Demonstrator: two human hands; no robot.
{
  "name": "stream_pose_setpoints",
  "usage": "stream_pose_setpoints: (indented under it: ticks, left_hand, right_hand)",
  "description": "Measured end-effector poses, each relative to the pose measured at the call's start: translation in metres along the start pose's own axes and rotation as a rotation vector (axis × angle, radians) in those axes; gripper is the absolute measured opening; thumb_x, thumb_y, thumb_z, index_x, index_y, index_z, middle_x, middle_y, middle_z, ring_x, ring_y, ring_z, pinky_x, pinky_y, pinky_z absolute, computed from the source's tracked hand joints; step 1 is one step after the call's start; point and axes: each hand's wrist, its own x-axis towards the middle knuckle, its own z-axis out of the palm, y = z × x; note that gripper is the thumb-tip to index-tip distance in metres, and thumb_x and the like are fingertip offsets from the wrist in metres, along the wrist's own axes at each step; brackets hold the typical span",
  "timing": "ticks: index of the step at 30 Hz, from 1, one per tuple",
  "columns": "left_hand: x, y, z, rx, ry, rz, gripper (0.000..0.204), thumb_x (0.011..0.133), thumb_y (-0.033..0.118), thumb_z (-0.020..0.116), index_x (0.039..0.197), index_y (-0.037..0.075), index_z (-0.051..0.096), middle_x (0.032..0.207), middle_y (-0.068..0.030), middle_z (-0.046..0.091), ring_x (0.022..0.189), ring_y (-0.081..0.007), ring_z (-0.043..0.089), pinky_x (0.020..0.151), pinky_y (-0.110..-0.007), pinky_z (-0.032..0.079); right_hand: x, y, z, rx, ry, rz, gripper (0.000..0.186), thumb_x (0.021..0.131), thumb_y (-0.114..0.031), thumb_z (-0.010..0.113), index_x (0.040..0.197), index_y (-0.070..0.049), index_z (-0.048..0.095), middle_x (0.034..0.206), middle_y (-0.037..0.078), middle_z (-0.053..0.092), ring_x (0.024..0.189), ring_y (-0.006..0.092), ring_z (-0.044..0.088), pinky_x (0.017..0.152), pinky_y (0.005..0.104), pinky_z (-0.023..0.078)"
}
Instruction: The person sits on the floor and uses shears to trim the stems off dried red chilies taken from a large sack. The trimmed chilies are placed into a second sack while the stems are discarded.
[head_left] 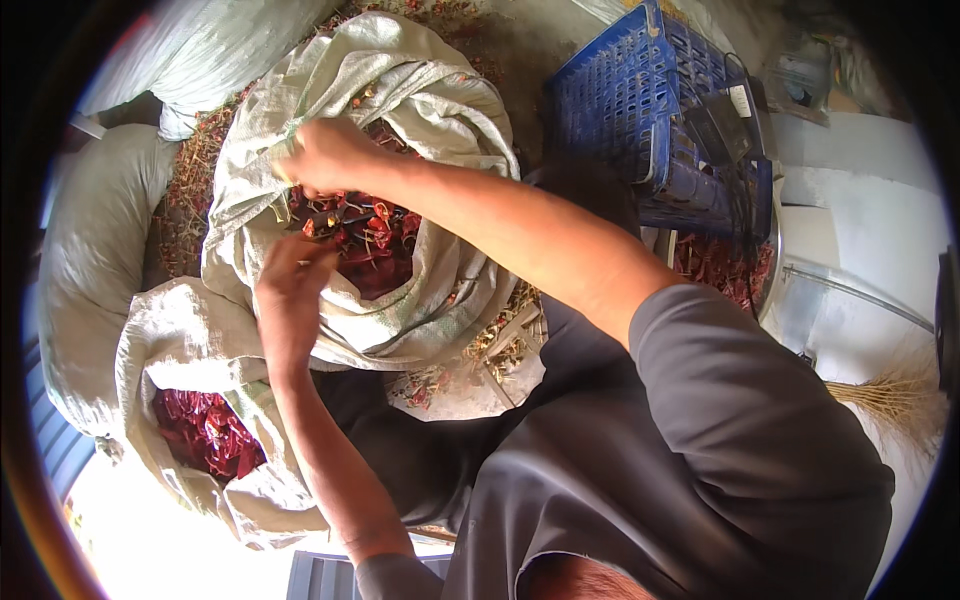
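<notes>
Above the far left edge of the big white sack's (460,100) mouth, the right hand (335,155) hangs with its back turned up, the knuckles bent and the fingers curling toward the rolled rim. Its forearm runs in a long, nearly straight slant from the short dark sleeve (745,375), crossing the sack's right rim and passing over part of the mouth. The fingertips are smeared by motion beside a pale greenish strip, so I cannot tell whether they are clamped on anything.

At the near left edge of the same mouth, the left hand (292,275) stands lower and closer to the body. Its forearm rises steeply from the lower edge of the view, the wrist is slightly bent, and the fingers fold inward to the right, over the rim. Their tips lie just beside a pepper with a yellowish stem end (320,226); blur hides whether thumb and fingers meet on it. The two hands are apart, one beyond the other.

The dried red peppers (375,262) fill the middle of the mouth, ringed by rolled sack cloth, below and to the right of the fingers. Beyond the sack's near left side, a smaller sack (185,340) holds more dark red peppers (212,430).
</notes>
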Motion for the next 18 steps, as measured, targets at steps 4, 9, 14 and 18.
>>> stream_pose_setpoints:
  ticks: [4,9,14,18]
  left_hand:
    - [-0.011,-0.024,-0.002,0.831,-0.530,-0.420,0.022,0.083,0.017,0.062,0.101,0.007,0.070,0.098,-0.0199,0.069,0.096,-0.0386,0.065,0.082,-0.046,0.051]
    - [-0.036,-0.038,-0.042,0.954,-0.469,-0.611,0.024,0.084,0.016,0.055,0.100,0.007,0.072,0.100,-0.0196,0.069,0.098,-0.0392,0.066,0.084,-0.049,0.051]
    - [-0.030,-0.035,-0.032,1.018,-0.472,-0.527,0.023,0.085,0.016,0.056,0.099,0.008,0.071,0.096,-0.0216,0.069,0.095,-0.0400,0.066,0.082,-0.049,0.051]
    - [-0.026,-0.021,-0.026,0.964,-0.497,-0.462,0.022,0.086,0.012,0.053,0.100,0.006,0.069,0.093,-0.0206,0.069,0.094,-0.0399,0.066,0.081,-0.049,0.052]
  right_hand:
    - [-0.021,0.061,0.028,-0.841,-0.317,-0.153,0.027,0.079,-0.018,0.068,0.096,0.002,0.064,0.085,0.017,0.070,0.079,0.0319,0.070,0.068,0.0472,0.055]
    - [-0.030,0.054,0.031,-0.918,-0.401,-0.008,0.031,0.079,-0.013,0.068,0.109,-0.003,0.068,0.104,0.013,0.070,0.103,0.0256,0.066,0.088,0.0426,0.048]
    - [-0.037,0.025,0.017,-0.868,-0.559,-0.020,0.049,0.074,-0.008,0.066,0.121,0.002,0.055,0.106,0.017,0.069,0.103,0.0312,0.066,0.087,0.0435,0.050]
    - [-0.039,0.010,-0.002,-0.791,-0.411,-0.050,0.044,0.075,-0.006,0.067,0.116,0.004,0.053,0.093,0.019,0.067,0.082,0.0303,0.069,0.065,0.0419,0.056]
